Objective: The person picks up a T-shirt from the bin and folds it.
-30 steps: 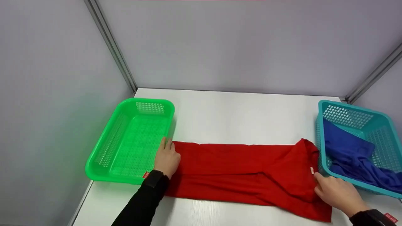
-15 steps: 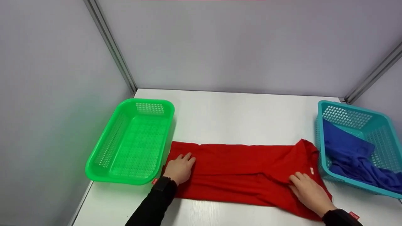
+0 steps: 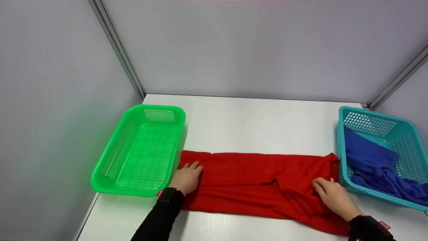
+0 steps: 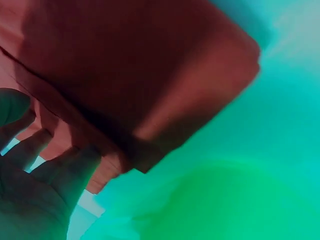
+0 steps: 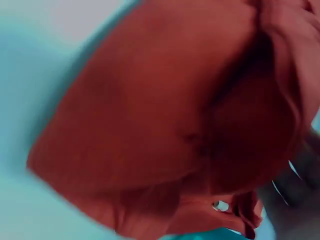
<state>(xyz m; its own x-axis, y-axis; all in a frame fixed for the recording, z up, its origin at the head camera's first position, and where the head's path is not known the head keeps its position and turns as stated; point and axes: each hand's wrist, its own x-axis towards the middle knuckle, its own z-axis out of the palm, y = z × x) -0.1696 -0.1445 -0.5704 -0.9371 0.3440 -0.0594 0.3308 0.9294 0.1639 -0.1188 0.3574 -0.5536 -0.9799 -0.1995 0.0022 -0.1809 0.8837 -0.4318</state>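
Note:
A red garment [image 3: 247, 170] lies in a long strip across the table, with a crease along its length and loose folds at its right end. My left hand [image 3: 186, 177] rests on its left end, fingers spread and fairly straight; the left wrist view has the fingers [image 4: 55, 155] touching the cloth. At the right end my right hand [image 3: 336, 197] pinches the fabric beside a small white tag [image 5: 220, 205]. Its fingertips are partly hidden by a raised fold [image 5: 295, 75] in the right wrist view.
A green basket [image 3: 138, 192] stands left of the garment, close to the left hand. On the right, a teal basket [image 3: 376, 113] holds blue cloth [image 3: 371, 160]; its near side adjoins the garment's right end. Grey walls [image 3: 247, 50] enclose the white table [image 3: 260, 124].
Both hands came inward from the garment's ends, then shifted slightly outward. The right end's raised corner has flattened and moved right, and the middle fold has grown.

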